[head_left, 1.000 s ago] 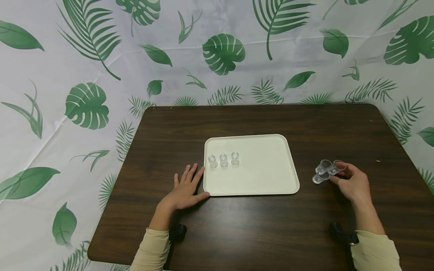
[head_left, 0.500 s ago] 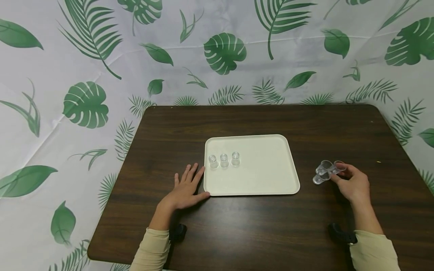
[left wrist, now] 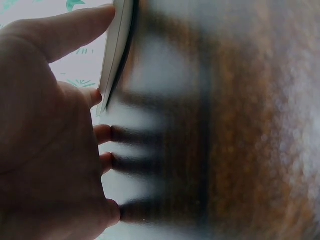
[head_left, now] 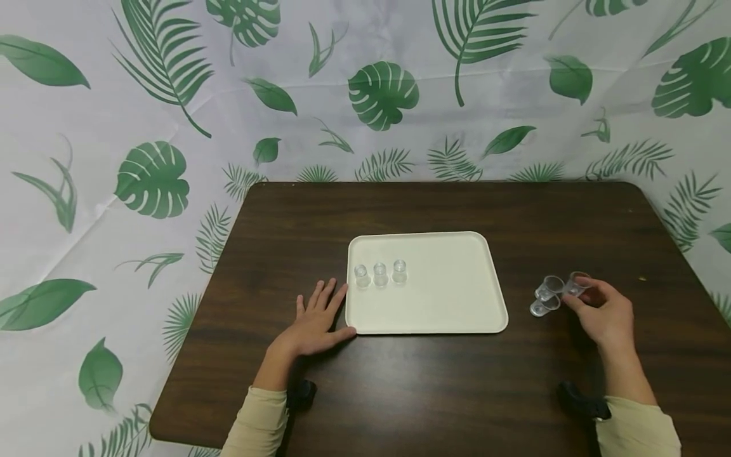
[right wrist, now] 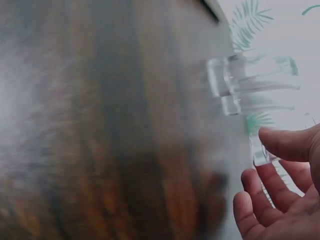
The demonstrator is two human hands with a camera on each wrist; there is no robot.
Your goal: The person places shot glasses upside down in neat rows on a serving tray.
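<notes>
Over on the left, the person's bare left hand (head_left: 311, 327) lies with fingers spread on the dark brown wood-grain table (head_left: 422, 393), thumb touching the near left corner of a cream rectangular tray (head_left: 440, 304) with rounded corners; it grips nothing. Next comes the tray itself, where three small clear cups (head_left: 381, 275) stand in a short row near its left side, glassy and colourless, a pale ring showing at the top of each; the tray's cream shows straight through them. Past the tray's right edge, two clear flared cups (head_left: 548, 289) stand close together on the table, wide mouths up, bases thick and bright; just beside them is a matching clear tapered cup (head_left: 575, 284), pinched between thumb and fingers of the right hand (head_left: 608, 314); whether its base touches the wood, I cannot tell. The two hands are well apart.
</notes>
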